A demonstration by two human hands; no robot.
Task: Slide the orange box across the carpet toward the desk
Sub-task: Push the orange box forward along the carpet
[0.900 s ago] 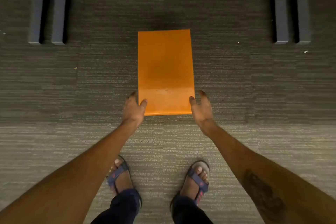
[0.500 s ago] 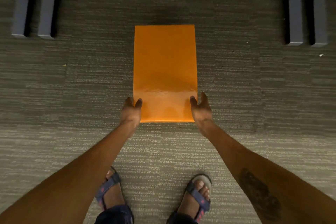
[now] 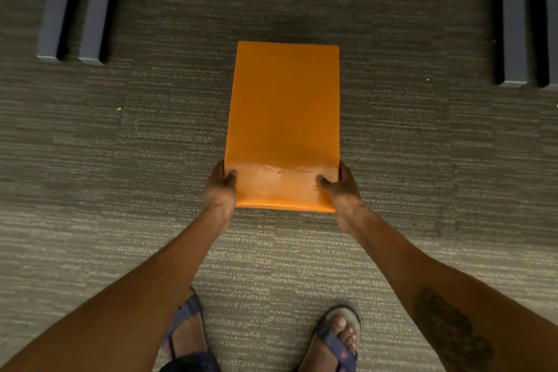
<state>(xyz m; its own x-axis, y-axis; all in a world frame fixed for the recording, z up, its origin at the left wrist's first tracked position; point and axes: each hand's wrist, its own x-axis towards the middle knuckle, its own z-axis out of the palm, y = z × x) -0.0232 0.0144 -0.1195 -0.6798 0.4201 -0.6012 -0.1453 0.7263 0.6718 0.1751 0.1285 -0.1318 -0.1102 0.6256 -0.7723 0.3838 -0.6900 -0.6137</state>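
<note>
Now both hands clamp the near corners of the orange box (image 3: 283, 118), left hand (image 3: 219, 190) and right hand (image 3: 341, 190), on the carpet (image 3: 90, 175). It looks stiff, smooth and light, so low side grips should push it straight.

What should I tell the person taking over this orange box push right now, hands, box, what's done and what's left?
Left hand: clamped on the near left corner of the orange box, thumb on top.
Right hand: same grip on the near right corner.
Box: flat on the carpet, long side pointing ahead, centred between the desk legs at far left and far right.
Done: both hands are set on the near end.
Left: push it forward, probably straight, into the gap between the legs, then let go.
</note>
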